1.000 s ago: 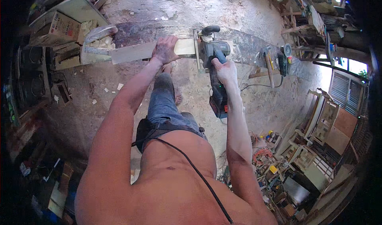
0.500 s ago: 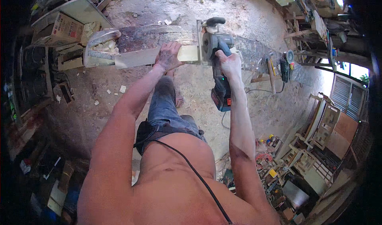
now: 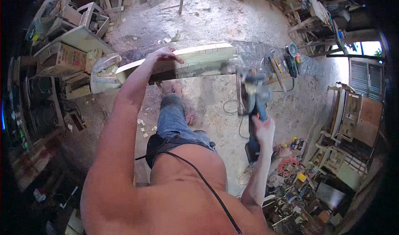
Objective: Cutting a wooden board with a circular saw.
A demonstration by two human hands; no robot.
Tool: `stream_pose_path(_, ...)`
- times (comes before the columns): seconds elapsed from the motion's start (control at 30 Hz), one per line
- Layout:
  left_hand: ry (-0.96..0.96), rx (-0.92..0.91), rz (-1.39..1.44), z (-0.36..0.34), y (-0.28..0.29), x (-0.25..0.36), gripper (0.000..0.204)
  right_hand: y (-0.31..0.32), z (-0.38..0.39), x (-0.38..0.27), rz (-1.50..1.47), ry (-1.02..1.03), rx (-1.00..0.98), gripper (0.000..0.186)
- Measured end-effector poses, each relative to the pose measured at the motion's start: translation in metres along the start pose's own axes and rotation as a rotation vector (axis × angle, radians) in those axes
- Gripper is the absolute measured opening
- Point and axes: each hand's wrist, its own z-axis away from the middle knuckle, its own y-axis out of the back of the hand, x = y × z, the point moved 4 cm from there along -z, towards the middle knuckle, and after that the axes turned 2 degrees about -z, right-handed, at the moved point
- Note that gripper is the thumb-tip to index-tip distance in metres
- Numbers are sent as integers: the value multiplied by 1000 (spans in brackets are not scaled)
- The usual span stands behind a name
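Note:
My left hand (image 3: 167, 55) grips a pale wooden board (image 3: 201, 52) from above, near its middle-left, on the dark, worn plank bench (image 3: 262, 50). The board is tipped, showing a pale face with short marks along it and a shadowed side. My right hand (image 3: 264, 129) is closed around the handle of a cordless circular saw (image 3: 255, 91), held off the board to its right and toward my body, blurred by motion. A hammer (image 3: 277, 70) and an angle grinder (image 3: 292, 61) lie on the bench's right end.
A cardboard box (image 3: 62, 59) and wood offcuts crowd the left. Timber stacks (image 3: 311, 10) line the upper right. A coiled orange hose (image 3: 289, 165) and clutter lie at lower right. My bare feet (image 3: 190, 118) are on the concrete floor (image 3: 216, 102), near loose cords and small chips.
The saw in my right hand has come off the board, moving down and right toward me. My left hand has shifted slightly left, and the board is now tipped up.

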Motion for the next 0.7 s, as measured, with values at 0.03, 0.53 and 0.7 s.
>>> stream_pose_path(0.03, 21, 0, 5, -3, -2, -10, 86, 0, 18, 20, 84, -17, 24, 32)
stream_pose_path(0.53, -116, 436, -485, 5, -34, -17, 112, -73, 242, 371, -265, -634, -118, 20)
stream_pose_path(0.7, -165, 587, -454, 44, -44, 12, 116, -81, 243, 402, -272, -691, -141, 18)
